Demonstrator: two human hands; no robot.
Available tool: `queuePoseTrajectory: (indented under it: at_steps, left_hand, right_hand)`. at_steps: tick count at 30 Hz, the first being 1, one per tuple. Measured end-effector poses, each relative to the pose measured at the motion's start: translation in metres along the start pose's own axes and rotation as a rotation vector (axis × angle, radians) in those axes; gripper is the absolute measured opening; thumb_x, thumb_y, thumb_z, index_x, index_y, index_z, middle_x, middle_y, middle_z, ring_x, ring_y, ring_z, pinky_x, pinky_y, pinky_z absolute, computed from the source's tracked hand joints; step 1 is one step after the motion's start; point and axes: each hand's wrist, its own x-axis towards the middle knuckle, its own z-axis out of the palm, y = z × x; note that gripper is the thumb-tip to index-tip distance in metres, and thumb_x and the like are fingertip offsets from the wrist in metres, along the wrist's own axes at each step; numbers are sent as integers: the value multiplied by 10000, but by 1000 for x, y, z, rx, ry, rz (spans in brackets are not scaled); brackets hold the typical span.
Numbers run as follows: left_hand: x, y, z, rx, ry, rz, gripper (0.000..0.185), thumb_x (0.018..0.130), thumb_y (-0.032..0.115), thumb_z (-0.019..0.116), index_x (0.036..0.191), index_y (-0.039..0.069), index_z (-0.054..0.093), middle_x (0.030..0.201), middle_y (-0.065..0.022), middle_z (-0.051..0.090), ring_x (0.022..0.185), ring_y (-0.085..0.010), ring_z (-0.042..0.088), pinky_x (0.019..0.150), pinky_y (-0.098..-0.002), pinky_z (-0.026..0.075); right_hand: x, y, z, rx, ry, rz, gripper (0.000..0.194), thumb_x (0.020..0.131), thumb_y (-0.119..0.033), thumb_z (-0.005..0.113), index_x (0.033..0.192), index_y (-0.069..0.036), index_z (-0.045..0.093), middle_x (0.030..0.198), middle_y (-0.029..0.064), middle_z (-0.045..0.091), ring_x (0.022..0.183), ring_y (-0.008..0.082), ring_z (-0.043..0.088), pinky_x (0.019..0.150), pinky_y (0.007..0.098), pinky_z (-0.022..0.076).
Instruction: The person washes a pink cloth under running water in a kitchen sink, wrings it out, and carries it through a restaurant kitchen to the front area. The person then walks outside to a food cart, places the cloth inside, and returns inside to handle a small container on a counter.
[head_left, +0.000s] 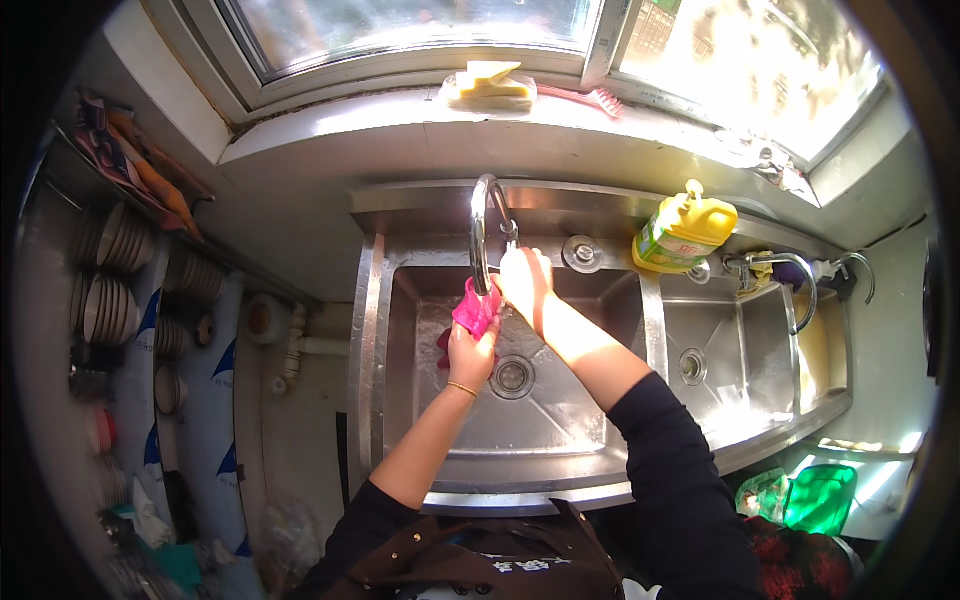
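Under the spout of a curved chrome faucet (480, 225), my left hand (472, 356) holds a bright pink cloth (477, 309) over the left basin of a stainless steel sink (525, 450). My right hand (526, 281) is beside the spout, close to the faucet's base; its fingers are partly hidden and overexposed, so whether they grip anything is unclear. A darker red piece of cloth (443, 349) shows behind my left hand. Water wets the basin floor near the round drain strainer (512, 376).
A yellow jug (682, 232) stands on the sink's back ledge, right of a metal drain stopper (583, 254). A second basin (720, 360) with its own faucet (806, 289) lies to the right. Sponges (491, 82) and a pink brush (600, 101) rest on the windowsill. Stacked bowls (109, 307) fill shelves at left.
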Motion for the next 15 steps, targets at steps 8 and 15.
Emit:
queuePoseTrajectory:
  at_steps: [8,15]
  left_hand:
    - [-13,23,-14,-114,49,-4,256,821,122,675,1026,-6,591,921,-72,624,821,-149,590,736,-283,466]
    - [-30,49,-13,-389,86,-253,195,882,124,614,1030,-3,621,914,-27,648,809,-78,578,719,-241,467]
  right_hand:
    - [46,-34,37,-352,-106,22,161,750,-196,572,722,-96,695,708,87,667,587,245,638,444,428,480]
    - [27,35,38,676,-37,131,186,690,-223,598,651,-49,652,669,142,641,628,290,638,573,373,491]
